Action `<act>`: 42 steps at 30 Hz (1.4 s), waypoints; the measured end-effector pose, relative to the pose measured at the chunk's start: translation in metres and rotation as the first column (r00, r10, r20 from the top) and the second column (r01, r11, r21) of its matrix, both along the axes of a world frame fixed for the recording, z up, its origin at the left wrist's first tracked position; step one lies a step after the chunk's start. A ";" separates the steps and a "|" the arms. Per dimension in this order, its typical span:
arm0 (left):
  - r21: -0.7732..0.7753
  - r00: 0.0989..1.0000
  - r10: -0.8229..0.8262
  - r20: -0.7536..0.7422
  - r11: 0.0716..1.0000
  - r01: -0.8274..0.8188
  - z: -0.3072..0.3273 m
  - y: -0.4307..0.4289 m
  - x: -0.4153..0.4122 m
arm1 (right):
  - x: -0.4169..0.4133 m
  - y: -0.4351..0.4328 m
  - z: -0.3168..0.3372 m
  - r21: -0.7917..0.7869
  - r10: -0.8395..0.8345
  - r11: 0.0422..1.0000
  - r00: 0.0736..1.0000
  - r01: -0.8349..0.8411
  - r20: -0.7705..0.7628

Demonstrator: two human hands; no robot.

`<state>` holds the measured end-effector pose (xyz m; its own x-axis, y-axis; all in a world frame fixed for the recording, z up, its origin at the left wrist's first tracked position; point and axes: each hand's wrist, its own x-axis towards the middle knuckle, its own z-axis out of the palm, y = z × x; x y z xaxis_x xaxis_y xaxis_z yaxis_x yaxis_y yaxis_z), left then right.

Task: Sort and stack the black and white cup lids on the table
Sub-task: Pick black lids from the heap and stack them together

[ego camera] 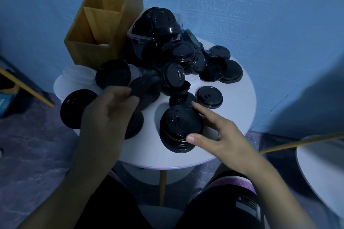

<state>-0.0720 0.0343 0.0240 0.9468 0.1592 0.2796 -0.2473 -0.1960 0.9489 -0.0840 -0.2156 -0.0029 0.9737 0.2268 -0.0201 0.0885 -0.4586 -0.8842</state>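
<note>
A stack of black lids (179,129) stands near the front of the round white table (234,109). My right hand (217,135) holds this stack, thumb at its front edge and fingers at its right side. My left hand (108,115) pinches the near edge of a single black lid (147,89) at the table's left. Many loose black lids (178,61) lie heaped across the middle and back. White lids (78,76) sit stacked at the far left, partly hidden by black ones.
A wooden divided box (104,22) stands at the back left. A clear plastic tub (141,35) full of black lids leans behind the heap. A second white table edge (320,169) is at the right. My knees are under the table's front.
</note>
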 end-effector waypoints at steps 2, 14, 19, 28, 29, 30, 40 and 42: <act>-0.277 0.997 -0.047 -0.067 0.961 0.026 0.005 -0.003 0.000 | 0.000 0.001 0.003 -0.051 -0.005 0.999 0.999 0.007 0.043; -0.423 0.942 -0.328 -0.072 0.865 0.269 0.003 -0.042 -0.012 | -0.011 0.029 0.049 0.114 -0.205 0.978 0.927 0.178 0.315; 0.047 0.964 -0.261 0.054 0.965 0.259 0.001 -0.051 -0.027 | -0.011 0.034 0.050 0.204 -0.224 0.963 0.945 0.176 0.240; 0.264 0.957 -0.285 -0.053 0.920 0.288 -0.023 -0.044 -0.025 | -0.001 0.008 0.031 -0.009 -0.074 0.997 0.993 0.075 0.090; 0.261 0.952 -0.299 -0.070 0.915 0.307 -0.025 -0.045 -0.025 | 0.000 0.008 0.029 -0.028 -0.046 0.998 0.997 0.048 0.068; 0.258 0.948 -0.307 -0.080 0.913 0.317 -0.027 -0.046 -0.024 | 0.000 0.009 0.027 -0.046 -0.025 0.999 0.998 0.028 0.058; 0.235 0.914 -0.377 -0.153 0.884 0.404 -0.046 -0.038 -0.013 | 0.007 0.006 0.027 -0.106 0.082 0.991 0.997 -0.082 -0.007; 0.236 0.911 -0.377 -0.169 0.882 0.408 -0.048 -0.037 -0.012 | 0.008 0.005 0.028 -0.131 0.112 0.985 0.994 -0.114 -0.019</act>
